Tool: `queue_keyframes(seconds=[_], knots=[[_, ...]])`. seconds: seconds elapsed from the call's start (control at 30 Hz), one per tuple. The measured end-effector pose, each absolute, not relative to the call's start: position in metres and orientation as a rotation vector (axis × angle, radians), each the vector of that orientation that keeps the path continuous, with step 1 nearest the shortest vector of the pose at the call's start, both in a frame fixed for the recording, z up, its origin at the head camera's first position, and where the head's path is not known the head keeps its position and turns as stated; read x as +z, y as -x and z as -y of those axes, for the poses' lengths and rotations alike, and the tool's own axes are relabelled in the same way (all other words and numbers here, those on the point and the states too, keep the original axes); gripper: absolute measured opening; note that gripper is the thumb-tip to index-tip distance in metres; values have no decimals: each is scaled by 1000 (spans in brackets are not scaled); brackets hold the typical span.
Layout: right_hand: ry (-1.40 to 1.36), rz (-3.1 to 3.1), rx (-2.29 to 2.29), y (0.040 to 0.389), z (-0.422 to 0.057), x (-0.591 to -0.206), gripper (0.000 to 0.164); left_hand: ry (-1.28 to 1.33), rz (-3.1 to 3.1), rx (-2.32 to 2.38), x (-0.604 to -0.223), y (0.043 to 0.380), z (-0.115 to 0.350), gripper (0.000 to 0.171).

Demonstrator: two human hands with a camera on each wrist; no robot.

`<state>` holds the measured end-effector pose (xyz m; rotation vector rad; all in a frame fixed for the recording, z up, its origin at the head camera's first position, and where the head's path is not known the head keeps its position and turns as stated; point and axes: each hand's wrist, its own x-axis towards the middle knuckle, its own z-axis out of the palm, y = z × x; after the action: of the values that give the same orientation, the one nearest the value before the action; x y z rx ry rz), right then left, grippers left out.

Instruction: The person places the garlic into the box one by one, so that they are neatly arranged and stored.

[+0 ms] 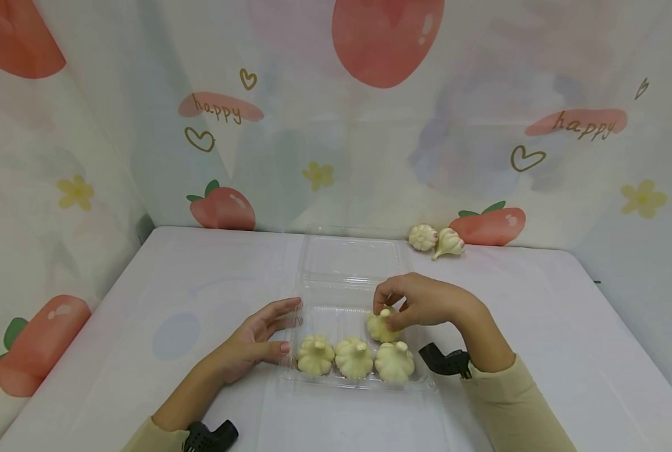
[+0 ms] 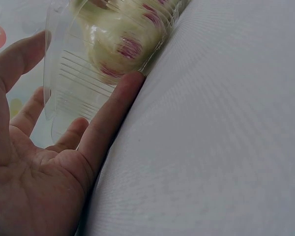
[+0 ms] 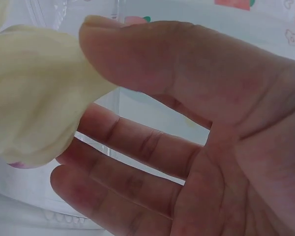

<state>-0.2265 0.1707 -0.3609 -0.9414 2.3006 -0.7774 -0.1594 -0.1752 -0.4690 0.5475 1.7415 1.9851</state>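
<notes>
Pinching a pale-yellow, round, ridged garlic bulb [image 1: 379, 330], the right hand [image 1: 421, 300] hung over a clear, rectangular plastic box [image 1: 333, 319], whose side the outstretched, unclenched left hand [image 1: 252, 342] touched.

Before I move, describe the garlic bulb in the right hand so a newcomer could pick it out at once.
On the white table, find the open clear container. Inside, a row of three garlic bulbs runs along the near side; look just beyond that row's right end. The single bulb there is the only one pinched by the right hand.
</notes>
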Motion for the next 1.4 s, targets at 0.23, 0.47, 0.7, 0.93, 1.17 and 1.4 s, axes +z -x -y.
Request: queue_keyframes(seconds=[0.23, 0.47, 0.7, 0.93, 1.17, 1.4], knots=[[919, -2320, -785, 225, -173, -354, 22, -540, -1739, 1983, -468, 159, 175, 76], [941, -2327, -875, 229, -180, -350, 32, -537, -1741, 1983, -468, 159, 175, 76], [952, -2406, -925, 232, -189, -349, 34, -550, -1747, 1983, -468, 159, 175, 75], [935, -2506, -998, 234, -196, -348, 36, -549, -1740, 1987, -468, 159, 175, 75], [916, -2587, -1058, 238, -201, -347, 40, -536, -1741, 1982, -468, 159, 175, 75], [888, -2655, -1111, 243, -209, -349, 40, -534, -1752, 1973, -467, 159, 176, 74]])
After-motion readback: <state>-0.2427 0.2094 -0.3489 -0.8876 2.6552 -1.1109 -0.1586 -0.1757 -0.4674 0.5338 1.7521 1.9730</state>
